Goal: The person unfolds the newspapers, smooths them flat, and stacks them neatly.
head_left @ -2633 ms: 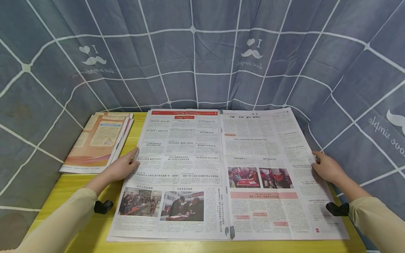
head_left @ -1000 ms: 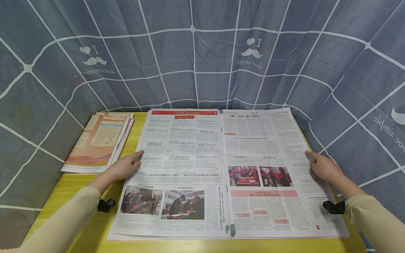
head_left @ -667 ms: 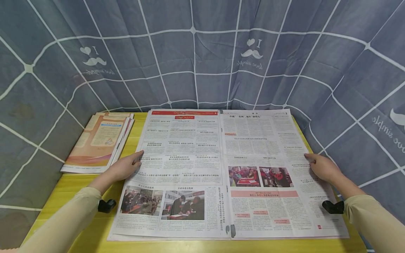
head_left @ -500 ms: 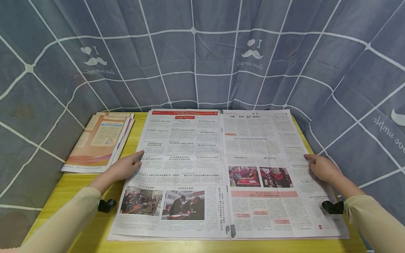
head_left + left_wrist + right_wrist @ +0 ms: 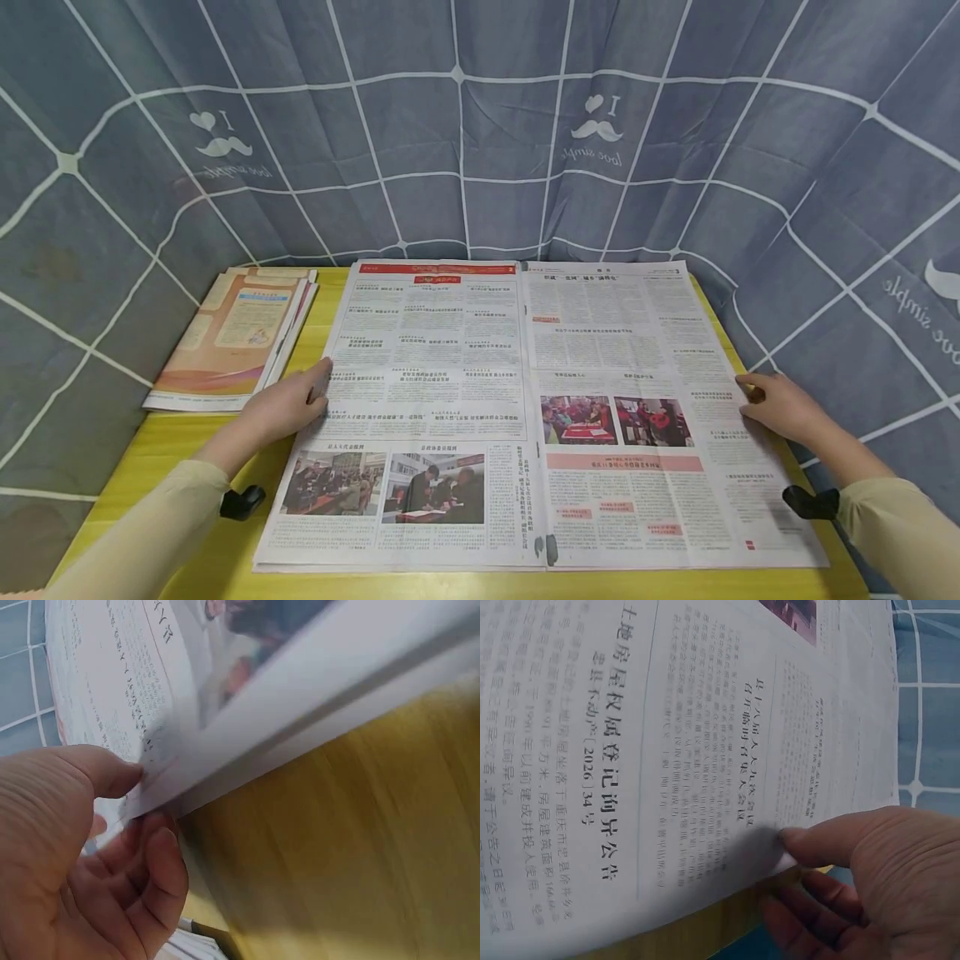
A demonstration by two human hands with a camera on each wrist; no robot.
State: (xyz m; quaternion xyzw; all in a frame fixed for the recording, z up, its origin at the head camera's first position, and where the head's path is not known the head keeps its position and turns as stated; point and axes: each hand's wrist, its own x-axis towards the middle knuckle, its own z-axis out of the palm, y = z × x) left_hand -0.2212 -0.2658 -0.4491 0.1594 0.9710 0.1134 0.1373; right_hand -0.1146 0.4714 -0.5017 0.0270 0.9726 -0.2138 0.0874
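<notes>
An open newspaper lies spread in the head view, its two pages meeting at a vertical fold. My left hand pinches the paper's left edge. In the left wrist view, the thumb of the left hand lies on top and curled fingers sit below the sheets, which bow up there. At the opposite edge, my right hand holds the right page. The right wrist view has the thumb of the right hand on the page's edge, with curled fingers beneath, partly hidden by the paper.
A stack of magazines with an orange-pink cover lies left of the newspaper. Both rest on a yellow wood-grain table. A grey curtain with white grid lines surrounds the back and sides.
Over the last half second both hands have shifted slightly outward, the left hand to the left and the right hand to the right and a little down. The newspaper has stayed nearly in place.
</notes>
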